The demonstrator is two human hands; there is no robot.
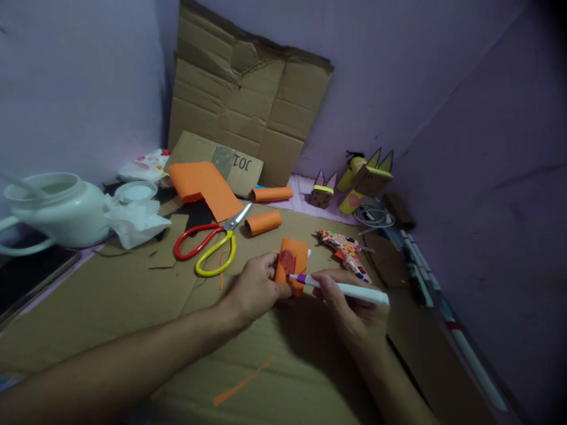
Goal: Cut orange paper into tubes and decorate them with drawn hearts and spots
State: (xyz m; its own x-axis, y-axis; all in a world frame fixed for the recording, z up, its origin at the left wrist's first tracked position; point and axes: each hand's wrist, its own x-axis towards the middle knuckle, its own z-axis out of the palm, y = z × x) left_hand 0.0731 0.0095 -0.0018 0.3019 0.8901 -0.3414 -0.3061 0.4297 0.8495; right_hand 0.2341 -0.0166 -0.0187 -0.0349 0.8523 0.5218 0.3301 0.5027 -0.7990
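My left hand [257, 289] pinches the lower left edge of a small orange paper piece [299, 254], held above the cardboard-covered table. A dark, scribbled oval marks its front. In my right hand [354, 307] is a white marker [361, 293] with a purple end, whose tip touches the orange paper just below the oval. Scissors [233, 223] with one red and one yellow handle lie open to the left. Behind the hands are two orange paper rolls, a shorter one [263, 224] and a longer one [271, 194]. A folded orange sheet [206, 183] rests at the back left.
A white teapot [75, 206] and crumpled tissue [135, 221] stand left. A patterned glue gun [345, 251] lies right of the paper. Decorated paper figures [321, 195] and a coiled cable [376, 216] sit at the back right. Cardboard [248, 88] leans on the wall.
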